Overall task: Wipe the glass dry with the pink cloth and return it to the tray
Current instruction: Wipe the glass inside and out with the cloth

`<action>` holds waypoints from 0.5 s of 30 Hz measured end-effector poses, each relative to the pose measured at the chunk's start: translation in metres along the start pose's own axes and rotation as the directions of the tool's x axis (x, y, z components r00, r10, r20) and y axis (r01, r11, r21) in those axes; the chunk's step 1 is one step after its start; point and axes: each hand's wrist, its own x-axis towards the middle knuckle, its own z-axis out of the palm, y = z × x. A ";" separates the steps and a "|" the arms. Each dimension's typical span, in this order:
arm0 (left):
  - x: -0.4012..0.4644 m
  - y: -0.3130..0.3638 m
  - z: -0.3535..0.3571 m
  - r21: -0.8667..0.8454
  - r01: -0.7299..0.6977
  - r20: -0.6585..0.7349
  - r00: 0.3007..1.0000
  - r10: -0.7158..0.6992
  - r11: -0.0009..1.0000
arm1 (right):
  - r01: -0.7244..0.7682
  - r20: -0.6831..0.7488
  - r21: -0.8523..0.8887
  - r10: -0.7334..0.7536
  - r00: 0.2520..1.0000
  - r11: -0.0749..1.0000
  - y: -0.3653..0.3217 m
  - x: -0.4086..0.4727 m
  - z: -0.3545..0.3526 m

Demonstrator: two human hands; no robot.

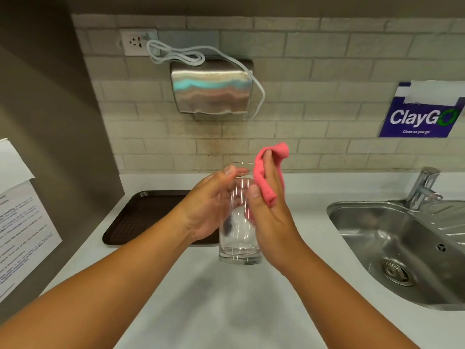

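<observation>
Left hand (pixel 211 210) wraps the clear glass (pixel 239 222) from its left side, thumb up near the rim and the other fingers curled round the far wall, seen through it. That grip looks chosen to keep the tumbler upright and steady while leaving its right wall free for wiping. The glass is held above the pale counter (pixel 201 298), clear of the surface as far as I can tell, just in front of the brown tray's (pixel 141 217) right end. The tray lies on the counter behind the left wrist, close by, so I judge the return trip will be a short move back and to the left.

On the glass's right side, the right hand (pixel 269 212) presses the pink cloth (pixel 266 177) against the wall. Its fingers lie fairly flat, the thumb pinning a fold, and the loose top of the cloth sticks up above the rim. A flat palm spreads the cloth over more of the glass, which suits drying the outside. Whether the inside is dry cannot be told; light streaks on the glass may be water or only reflections.

Further right, the steel sink (pixel 402 248) and its tap (pixel 422 190) sit well apart from both hands.
</observation>
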 end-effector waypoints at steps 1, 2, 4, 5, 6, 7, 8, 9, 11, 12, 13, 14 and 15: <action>0.000 0.001 0.001 -0.004 -0.009 -0.008 1.000 0.009 1.000 | -0.064 0.004 0.104 0.064 0.998 0.993 0.001 -0.001 -0.001; 0.000 0.004 0.002 -0.015 -0.016 -0.011 1.000 0.015 1.000 | -0.119 0.035 0.183 0.114 0.993 0.976 0.002 -0.005 -0.001; 0.001 0.008 0.004 -0.049 -0.009 -0.024 1.000 0.007 0.999 | -0.149 0.071 0.247 0.135 0.988 0.957 0.007 -0.020 0.002; 0.002 0.010 0.004 -0.071 -0.002 -0.028 1.000 0.000 0.997 | -0.138 0.067 0.247 0.126 0.990 0.959 0.009 -0.027 0.005; 0.003 0.011 0.003 -0.098 0.002 -0.029 1.000 -0.005 0.995 | -0.127 0.064 0.252 0.114 0.991 0.959 0.011 -0.033 0.008; 0.004 0.010 0.002 -0.123 0.002 -0.033 0.999 -0.006 0.992 | -0.125 0.072 0.257 0.110 0.991 0.958 0.010 -0.037 0.009; 0.004 0.009 0.001 -0.140 0.000 -0.039 0.999 -0.006 0.990 | -0.132 0.086 0.258 0.113 0.990 0.957 0.011 -0.040 0.010; 0.004 0.007 0.000 -0.153 0.001 -0.047 0.999 -0.008 0.988 | -0.135 0.096 0.244 0.115 0.989 0.960 0.010 -0.040 0.010; 0.003 0.005 0.000 -0.146 0.021 -0.075 0.997 -0.032 0.989 | -0.153 0.071 0.198 0.142 0.987 0.968 0.012 -0.039 0.007; 0.003 0.005 0.001 -0.103 0.034 -0.095 0.995 -0.044 0.994 | -0.171 0.053 0.188 0.164 0.985 0.967 0.013 -0.038 0.006; 0.002 0.007 0.002 -0.032 0.047 -0.120 0.992 -0.051 0.998 | -0.193 0.036 0.193 0.189 0.981 0.962 0.014 -0.037 0.005; 0.001 0.010 0.004 0.057 0.057 -0.148 0.988 -0.048 0.997 | -0.207 0.018 0.193 0.207 0.978 0.959 0.014 -0.037 0.004; 0.001 0.014 0.006 0.144 0.063 -0.179 0.983 -0.036 0.988 | -0.204 -0.009 0.182 0.209 0.978 0.962 0.015 -0.036 0.004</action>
